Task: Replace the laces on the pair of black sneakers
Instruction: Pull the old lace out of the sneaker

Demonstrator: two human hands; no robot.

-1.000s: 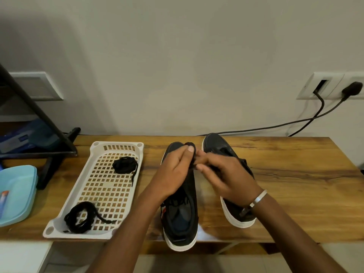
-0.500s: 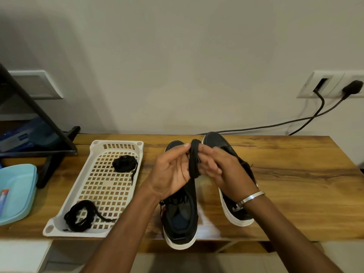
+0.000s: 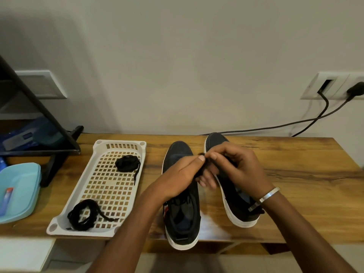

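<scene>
Two black sneakers with white soles stand on the wooden table: the left sneaker [image 3: 181, 217] near the front edge, the right sneaker [image 3: 234, 201] beside it. Above them my left hand [image 3: 177, 178] and my right hand [image 3: 236, 168] meet and pinch a bundled black lace [image 3: 202, 168] between their fingertips; most of the lace is hidden by the fingers. A white perforated tray [image 3: 110, 186] on the left holds two coiled black laces, one at the far end [image 3: 127, 163] and one at the near end [image 3: 84, 214].
A light blue plastic container [image 3: 17, 192] sits at the table's left edge. A black stand [image 3: 49, 138] rises behind the tray. Wall sockets [image 3: 331, 85] at the right feed black cables [image 3: 275, 127] that run along the table's back edge.
The lace bundle, held upright between both hands half a second ago, is now gathered lower between the fingertips. Both hands have shifted slightly to the right over the sneakers.
</scene>
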